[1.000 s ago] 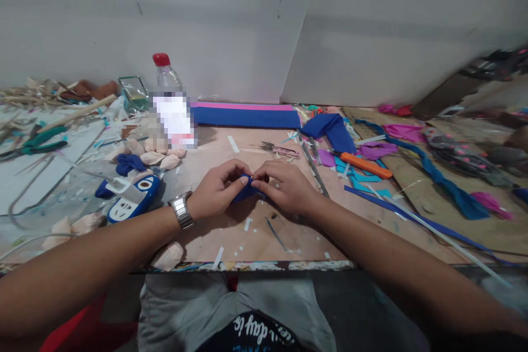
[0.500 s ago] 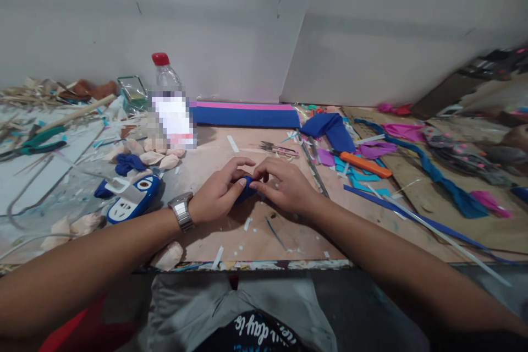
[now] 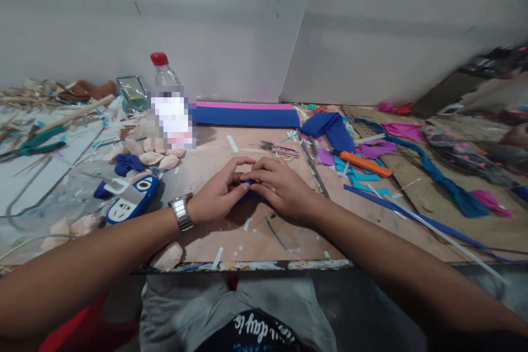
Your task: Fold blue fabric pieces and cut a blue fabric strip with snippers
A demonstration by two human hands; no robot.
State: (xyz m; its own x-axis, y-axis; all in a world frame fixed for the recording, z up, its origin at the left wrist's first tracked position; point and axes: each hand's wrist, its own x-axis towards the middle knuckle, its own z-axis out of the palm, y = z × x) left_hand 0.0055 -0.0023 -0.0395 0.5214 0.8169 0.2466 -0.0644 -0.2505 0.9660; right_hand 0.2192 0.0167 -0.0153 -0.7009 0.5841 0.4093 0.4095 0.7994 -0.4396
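Head view: the left hand [image 3: 216, 192] and right hand [image 3: 284, 186] meet above the surface [image 3: 256, 242], fingers of both clamped on a small blue piece [image 3: 246, 196] between them. Apparent step: shaping by hand. The next move likely calls for steady two-handed pressure.

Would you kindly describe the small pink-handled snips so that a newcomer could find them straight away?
Start at the long blue-and-pink strip along the wall, then come toward the person's right hand. Just beyond that hand lie the snips, their blades pointing left. Their pink handle sets them apart from the white strip to their left and the long grey piece to their right.
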